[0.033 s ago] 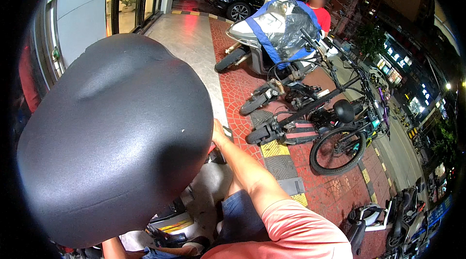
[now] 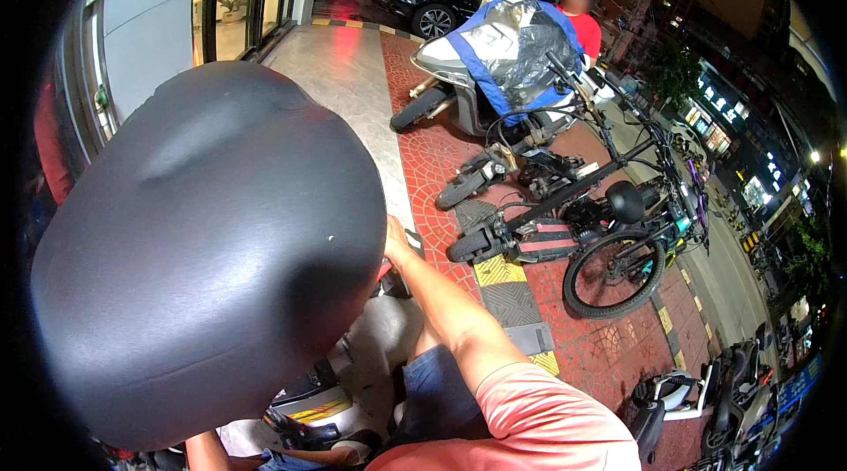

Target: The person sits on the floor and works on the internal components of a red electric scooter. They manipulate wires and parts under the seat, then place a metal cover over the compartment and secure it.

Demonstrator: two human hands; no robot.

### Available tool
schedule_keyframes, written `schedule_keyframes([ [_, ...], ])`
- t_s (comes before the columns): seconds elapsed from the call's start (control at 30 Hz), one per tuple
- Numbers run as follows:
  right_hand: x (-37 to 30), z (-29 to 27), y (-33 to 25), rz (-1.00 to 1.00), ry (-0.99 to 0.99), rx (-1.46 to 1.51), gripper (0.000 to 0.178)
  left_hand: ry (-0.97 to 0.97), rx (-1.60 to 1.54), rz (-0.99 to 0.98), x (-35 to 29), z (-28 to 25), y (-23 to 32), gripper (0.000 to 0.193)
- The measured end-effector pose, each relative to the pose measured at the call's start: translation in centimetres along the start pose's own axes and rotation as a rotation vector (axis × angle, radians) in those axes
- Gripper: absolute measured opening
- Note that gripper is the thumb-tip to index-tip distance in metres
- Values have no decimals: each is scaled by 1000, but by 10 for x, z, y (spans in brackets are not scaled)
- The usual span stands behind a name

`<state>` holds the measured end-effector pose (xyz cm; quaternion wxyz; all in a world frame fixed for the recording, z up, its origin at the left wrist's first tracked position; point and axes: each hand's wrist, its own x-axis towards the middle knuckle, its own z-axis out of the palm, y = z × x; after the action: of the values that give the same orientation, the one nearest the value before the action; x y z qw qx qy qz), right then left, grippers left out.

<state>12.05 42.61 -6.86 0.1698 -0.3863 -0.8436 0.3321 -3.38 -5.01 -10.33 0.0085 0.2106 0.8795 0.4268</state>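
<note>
A large black padded seat (image 2: pixel 203 233), shaped like a scooter's, fills the left half of the head view, close to me. It has a shallow dip near its far end and a small pale speck on its right part. My right hand (image 2: pixel 393 240) is at the seat's right edge; its fingers are hidden there, so what they grip cannot be seen. The bare right forearm runs down to a pink sleeve. Only a bit of my left forearm (image 2: pixel 206 452) shows below the seat's near edge; the left hand is hidden behind the seat.
Beneath the seat are pale bodywork with yellow stripes (image 2: pixel 319 407) and my foot. To the right stand a folding scooter (image 2: pixel 538 233), a bicycle wheel (image 2: pixel 615 275) and a covered motor scooter (image 2: pixel 494 52). A person in red (image 2: pixel 582 30) is beyond. Glass doors (image 2: pixel 234 3) line the left.
</note>
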Motion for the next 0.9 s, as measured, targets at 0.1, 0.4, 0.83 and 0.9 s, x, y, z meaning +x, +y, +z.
schedule_keyframes([
  [0.1, 7, 4, 7, -41, 13, -44, 72, -2, 3, -1, 3, 0, 0, 34],
  [0.4, 15, 9, 17, -30, 66, -21, 71, 3, 26, 6, 13, 5, 1, 32],
  [0.83, 39, 42, 55, -271, -3, 47, 63, 32, 224, 29, 35, -36, 1, 31],
  [0.9, 36, 34, 65, -125, 0, -48, 66, 3, 220, 12, 44, -24, 4, 30],
])
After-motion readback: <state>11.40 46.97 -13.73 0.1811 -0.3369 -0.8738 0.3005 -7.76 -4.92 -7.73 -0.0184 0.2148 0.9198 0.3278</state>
